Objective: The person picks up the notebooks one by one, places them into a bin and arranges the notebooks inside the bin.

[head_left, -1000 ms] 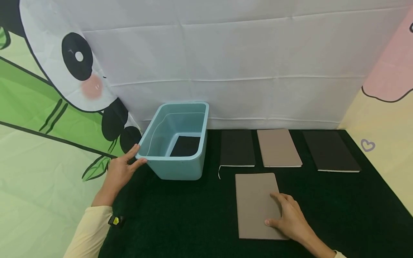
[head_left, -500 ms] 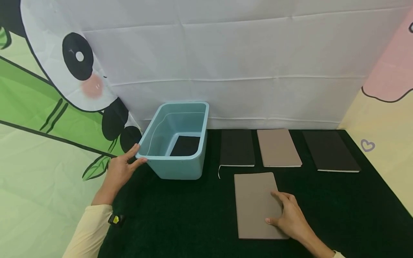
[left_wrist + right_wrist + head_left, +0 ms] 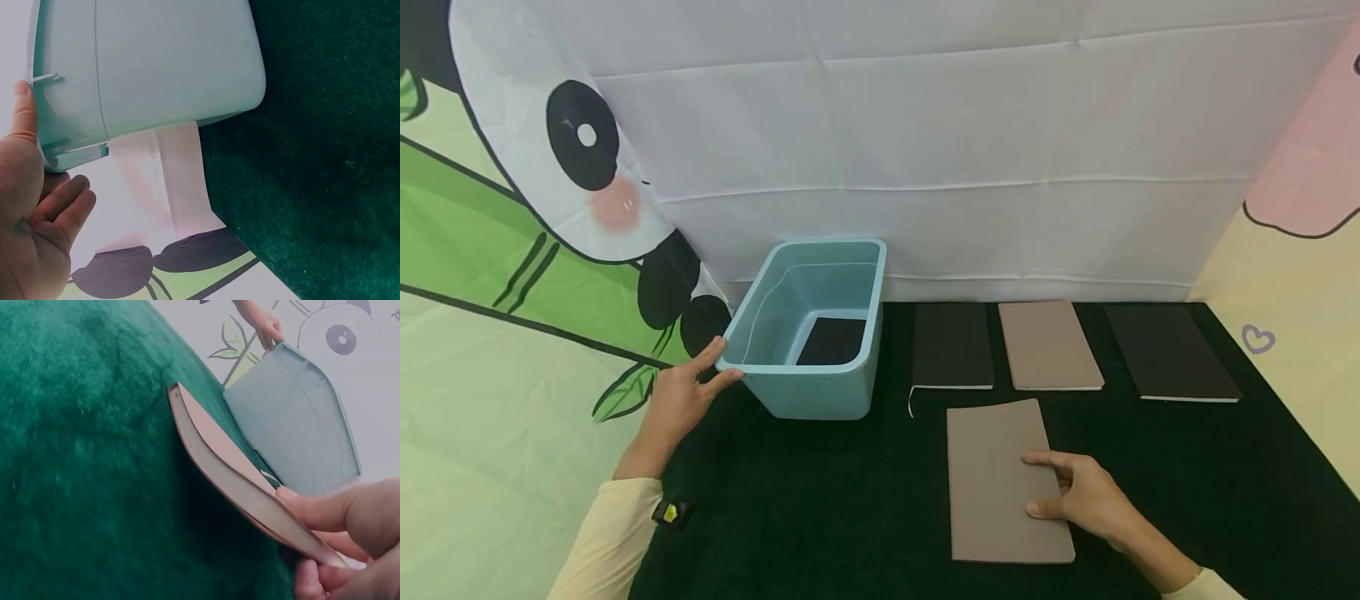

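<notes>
My left hand (image 3: 681, 404) grips the front left corner of a light blue plastic bin (image 3: 808, 392), with the thumb and fingers at its rim. A flat black notebook (image 3: 831, 342) lies on the bin's floor. My right hand (image 3: 1086, 496) pinches the right edge of a beige notebook (image 3: 996, 483) at the front of the table. In the right wrist view the thumb presses on this notebook's cover (image 3: 219, 434) while the other fingers curl under it. Its pages bow slightly, and a dark shadow lies beneath it.
Along the back of the dark green cloth-covered table (image 3: 820, 517) lie a black notebook (image 3: 952, 346) with a white ribbon, another beige notebook (image 3: 1050, 346) and a larger black notebook (image 3: 1172, 352). A white printed curtain (image 3: 962, 150) hangs right behind them.
My right hand has shifted from resting over the beige notebook's right side to pinching its edge, with fingers now beneath. That notebook has tilted a little. The left hand and bin stay put.
</notes>
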Tool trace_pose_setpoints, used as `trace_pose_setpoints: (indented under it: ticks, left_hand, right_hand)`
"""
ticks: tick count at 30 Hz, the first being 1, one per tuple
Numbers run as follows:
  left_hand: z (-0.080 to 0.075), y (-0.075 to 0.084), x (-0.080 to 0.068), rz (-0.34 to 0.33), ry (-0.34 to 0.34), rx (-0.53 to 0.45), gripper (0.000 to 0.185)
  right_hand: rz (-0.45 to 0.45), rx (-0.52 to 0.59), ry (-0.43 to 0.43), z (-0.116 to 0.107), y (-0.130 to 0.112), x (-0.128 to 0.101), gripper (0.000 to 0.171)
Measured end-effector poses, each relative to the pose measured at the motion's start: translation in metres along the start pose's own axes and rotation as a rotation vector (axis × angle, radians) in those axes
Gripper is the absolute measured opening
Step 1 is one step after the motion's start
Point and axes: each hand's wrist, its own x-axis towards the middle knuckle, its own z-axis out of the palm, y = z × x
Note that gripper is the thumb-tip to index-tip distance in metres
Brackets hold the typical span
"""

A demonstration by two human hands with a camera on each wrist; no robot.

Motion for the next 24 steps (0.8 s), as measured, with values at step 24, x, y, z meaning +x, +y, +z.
trace_pose_setpoints:
  ticks: [24]
  left_hand:
    - [-0.005,0.000,0.001,0.007,-0.024,0.013,0.071]
  right_hand:
    - [-0.024,0.527,-0.375,-0.015,0.007,-0.002,0.080]
